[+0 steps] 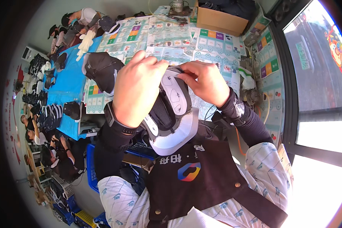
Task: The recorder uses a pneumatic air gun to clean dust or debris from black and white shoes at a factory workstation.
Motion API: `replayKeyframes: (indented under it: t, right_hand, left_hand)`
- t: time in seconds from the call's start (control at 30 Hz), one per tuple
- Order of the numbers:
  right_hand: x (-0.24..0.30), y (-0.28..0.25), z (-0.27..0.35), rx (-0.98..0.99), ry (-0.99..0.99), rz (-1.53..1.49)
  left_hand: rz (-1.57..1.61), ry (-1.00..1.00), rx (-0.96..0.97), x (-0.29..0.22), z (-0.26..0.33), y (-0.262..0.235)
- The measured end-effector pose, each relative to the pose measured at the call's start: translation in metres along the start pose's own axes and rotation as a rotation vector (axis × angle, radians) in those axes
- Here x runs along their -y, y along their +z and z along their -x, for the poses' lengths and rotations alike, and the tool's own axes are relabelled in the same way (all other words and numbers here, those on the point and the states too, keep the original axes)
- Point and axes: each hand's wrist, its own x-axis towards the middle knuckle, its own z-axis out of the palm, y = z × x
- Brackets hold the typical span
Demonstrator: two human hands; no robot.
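A dark cap is held up in front of my chest, tilted so that its inside shows. Its pale stiff brim points down toward my apron, and light grey panels and black mesh line the crown. My left hand is closed on the far left part of the cap's edge, its fingertips partly hidden. On the far right edge, my right hand pinches the rim between thumb and fingers. Just beyond my left hand, a black cap lies on the table.
Printed sheets cover the worktable; a cardboard box stands at its far right. To the left, a blue tabletop carries several caps. Several people sit farther left. A blue crate is below my left arm, and a framed window stands right.
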Motion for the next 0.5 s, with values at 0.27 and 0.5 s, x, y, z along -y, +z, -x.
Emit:
replayKeyframes:
  t: [0.27, 0.5]
  right_hand:
    - [0.0, 0.014, -0.005, -0.044, -0.018, 0.077]
    - [0.005, 0.023, -0.004, -0.113, -0.062, 0.16]
  left_hand:
    - [0.007, -0.057, 0.049, 0.003, -0.001, -0.003]
    - [0.115, -0.063, 0.17, 0.026, -0.01, 0.004]
